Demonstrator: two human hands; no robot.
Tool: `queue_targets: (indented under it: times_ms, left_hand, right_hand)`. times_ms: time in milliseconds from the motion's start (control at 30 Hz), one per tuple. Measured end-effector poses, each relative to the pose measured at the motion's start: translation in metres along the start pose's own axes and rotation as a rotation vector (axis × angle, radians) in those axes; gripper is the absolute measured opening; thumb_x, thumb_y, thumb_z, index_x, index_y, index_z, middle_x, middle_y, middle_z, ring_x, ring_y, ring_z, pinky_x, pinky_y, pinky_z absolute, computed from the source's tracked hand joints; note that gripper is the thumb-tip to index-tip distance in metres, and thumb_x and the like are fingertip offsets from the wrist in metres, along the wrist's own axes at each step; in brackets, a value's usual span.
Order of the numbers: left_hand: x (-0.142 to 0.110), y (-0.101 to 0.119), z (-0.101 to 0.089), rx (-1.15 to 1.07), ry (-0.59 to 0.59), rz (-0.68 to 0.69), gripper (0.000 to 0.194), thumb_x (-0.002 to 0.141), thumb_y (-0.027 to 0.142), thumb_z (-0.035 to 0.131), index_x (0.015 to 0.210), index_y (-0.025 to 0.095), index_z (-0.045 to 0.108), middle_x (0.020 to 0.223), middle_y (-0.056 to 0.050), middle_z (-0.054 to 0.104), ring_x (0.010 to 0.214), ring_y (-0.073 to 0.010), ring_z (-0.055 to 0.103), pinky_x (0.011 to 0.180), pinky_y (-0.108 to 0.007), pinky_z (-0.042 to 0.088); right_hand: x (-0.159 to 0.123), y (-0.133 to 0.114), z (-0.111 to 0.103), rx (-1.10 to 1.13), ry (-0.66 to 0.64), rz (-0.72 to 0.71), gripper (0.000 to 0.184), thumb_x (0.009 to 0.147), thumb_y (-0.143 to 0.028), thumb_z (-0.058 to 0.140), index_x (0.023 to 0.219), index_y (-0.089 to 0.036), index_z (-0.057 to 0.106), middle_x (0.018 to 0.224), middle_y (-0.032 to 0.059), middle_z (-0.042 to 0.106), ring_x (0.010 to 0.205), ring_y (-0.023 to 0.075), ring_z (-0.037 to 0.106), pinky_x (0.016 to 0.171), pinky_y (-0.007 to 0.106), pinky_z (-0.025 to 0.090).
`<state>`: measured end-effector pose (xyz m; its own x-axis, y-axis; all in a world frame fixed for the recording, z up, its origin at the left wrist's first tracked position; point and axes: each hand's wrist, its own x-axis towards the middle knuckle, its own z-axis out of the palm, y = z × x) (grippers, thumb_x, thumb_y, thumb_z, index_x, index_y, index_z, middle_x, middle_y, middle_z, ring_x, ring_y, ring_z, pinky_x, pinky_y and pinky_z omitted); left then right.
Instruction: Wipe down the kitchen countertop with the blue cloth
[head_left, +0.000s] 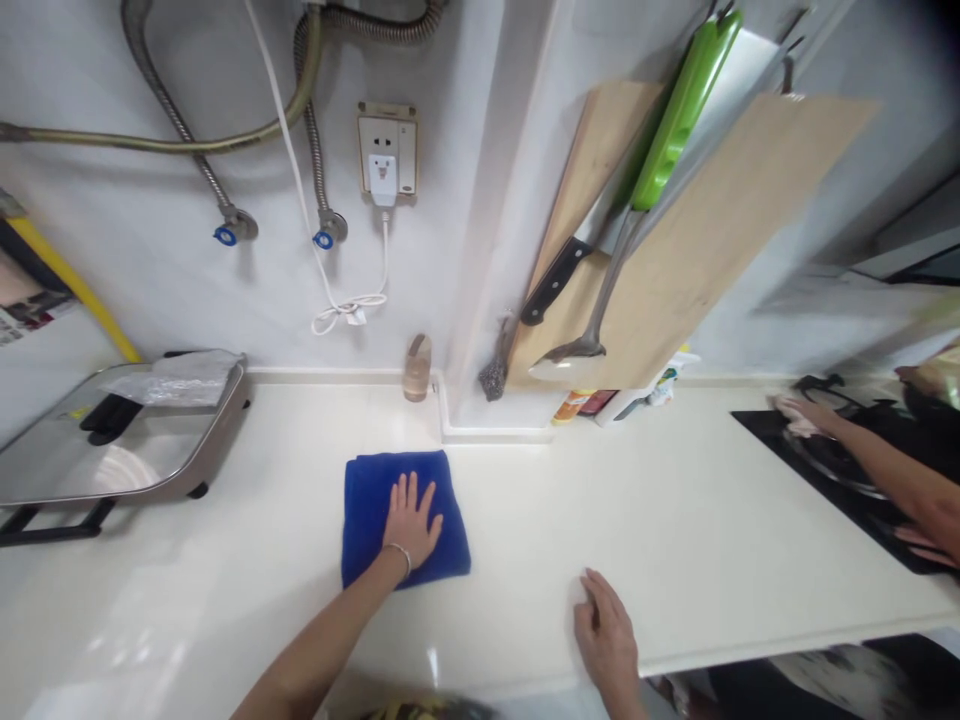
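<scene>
My left hand [414, 522] lies flat with its fingers spread on a folded blue cloth [365, 525], pressing it against the white countertop [517, 520]. A bracelet circles that wrist. To the right, my right hand [606, 635] rests on the counter near its front edge. Its fingers are loosely bent, with nothing visible in them. Behind the cloth, a small clear bottle [417, 370] stands by the wall.
An electric pan [217, 435] with a glass lid stands left. Cutting boards [720, 250], knives and a ladle [600, 320] hang from the wall. At right, a co-worker's hand [806, 412] holds a pale cloth on the black stove [810, 450]. A plugged socket [388, 150] is behind.
</scene>
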<state>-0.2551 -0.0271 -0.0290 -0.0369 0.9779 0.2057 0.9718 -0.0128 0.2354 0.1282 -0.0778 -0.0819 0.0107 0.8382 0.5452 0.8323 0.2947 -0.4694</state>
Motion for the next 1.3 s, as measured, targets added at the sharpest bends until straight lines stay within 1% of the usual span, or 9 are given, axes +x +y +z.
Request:
queue_targets:
  times_ms: [167, 267, 367, 533, 633, 767, 933, 1133, 1300]
  left_hand:
    - [-0.033, 0.082, 0.023, -0.109, -0.022, 0.061, 0.069, 0.094, 0.046, 0.044, 0.155, 0.016, 0.036, 0.167, -0.015, 0.014, 0.153, -0.0428, 0.000, 0.120, -0.071, 0.009]
    - [-0.044, 0.133, 0.029, -0.189, -0.114, 0.152, 0.072, 0.093, 0.049, 0.045, 0.156, 0.015, 0.034, 0.167, -0.016, 0.010, 0.152, -0.0432, -0.003, 0.120, -0.072, 0.005]
    - [-0.050, 0.154, 0.025, -0.266, -0.210, 0.307, 0.071, 0.093, 0.051, 0.047, 0.156, 0.018, 0.035, 0.167, -0.015, 0.009, 0.153, -0.0414, 0.001, 0.122, -0.067, 0.013]
    - [-0.059, 0.121, 0.011, -0.305, -0.127, 0.455, 0.061, 0.096, 0.034, 0.045, 0.155, 0.023, 0.036, 0.166, -0.013, 0.021, 0.154, -0.0324, 0.015, 0.121, -0.062, 0.027]
    - [-0.069, 0.089, 0.001, -0.234, -0.040, 0.356, 0.059, 0.097, 0.030, 0.042, 0.154, 0.020, 0.036, 0.165, -0.014, 0.023, 0.154, -0.0323, 0.014, 0.120, -0.062, 0.029]
    - [-0.086, 0.062, -0.009, -0.149, -0.068, 0.287, 0.059, 0.099, 0.033, 0.042, 0.155, 0.019, 0.033, 0.164, -0.014, 0.026, 0.153, -0.0297, 0.019, 0.120, -0.055, 0.031]
    - [-0.102, 0.047, -0.013, -0.135, -0.014, 0.215, 0.059, 0.099, 0.035, 0.041, 0.155, 0.020, 0.032, 0.166, -0.015, 0.021, 0.151, -0.0297, 0.025, 0.119, -0.051, 0.035]
    - [-0.114, 0.034, -0.013, -0.153, 0.062, 0.070, 0.055, 0.099, 0.038, 0.039, 0.152, 0.024, 0.039, 0.141, -0.012, 0.056, 0.130, -0.0253, 0.053, 0.109, -0.044, 0.048]
    - [-0.073, 0.038, -0.024, -0.125, -0.008, -0.085, 0.051, 0.099, 0.044, 0.036, 0.141, 0.021, 0.053, 0.130, -0.012, 0.062, 0.119, -0.0257, 0.059, 0.102, -0.042, 0.052]
  right_hand:
    - [0.001, -0.004, -0.001, -0.010, 0.008, -0.002, 0.035, 0.095, -0.029, 0.042, 0.121, -0.015, 0.060, 0.128, 0.0167, 0.063, 0.120, 0.0269, 0.060, 0.103, 0.051, 0.052]
    - [0.002, -0.009, -0.002, -0.021, 0.008, 0.001, 0.035, 0.095, -0.027, 0.042, 0.122, -0.015, 0.060, 0.129, 0.0160, 0.063, 0.121, 0.0259, 0.059, 0.103, 0.050, 0.053]
    - [0.003, -0.012, -0.004, -0.024, 0.005, -0.012, 0.035, 0.095, -0.027, 0.041, 0.124, -0.016, 0.059, 0.130, 0.0156, 0.062, 0.123, 0.0256, 0.058, 0.104, 0.051, 0.053]
    - [0.004, -0.010, -0.004, -0.011, 0.005, -0.020, 0.037, 0.096, -0.027, 0.040, 0.126, -0.016, 0.058, 0.132, 0.0157, 0.062, 0.124, 0.0258, 0.058, 0.104, 0.051, 0.052]
    - [0.002, -0.007, -0.002, 0.007, 0.013, -0.017, 0.037, 0.096, -0.028, 0.041, 0.126, -0.016, 0.059, 0.132, 0.0157, 0.062, 0.124, 0.0262, 0.058, 0.105, 0.052, 0.051]
    - [0.001, -0.008, -0.002, 0.029, 0.022, -0.003, 0.036, 0.095, -0.027, 0.042, 0.125, -0.017, 0.059, 0.132, 0.0156, 0.061, 0.124, 0.0262, 0.057, 0.106, 0.053, 0.051]
    - [0.004, -0.015, -0.005, 0.076, 0.005, 0.038, 0.036, 0.095, -0.024, 0.039, 0.124, -0.017, 0.059, 0.132, 0.0146, 0.061, 0.125, 0.0246, 0.056, 0.107, 0.051, 0.050]
    - [0.014, -0.018, -0.003, 0.052, -0.013, 0.081, 0.033, 0.094, -0.027, 0.041, 0.118, -0.017, 0.062, 0.127, 0.0146, 0.061, 0.120, 0.0263, 0.055, 0.102, 0.050, 0.049]
    - [0.045, -0.026, 0.001, 0.083, -0.090, 0.050, 0.030, 0.097, -0.030, 0.039, 0.107, -0.018, 0.065, 0.113, 0.0118, 0.062, 0.109, 0.0246, 0.055, 0.096, 0.045, 0.047]
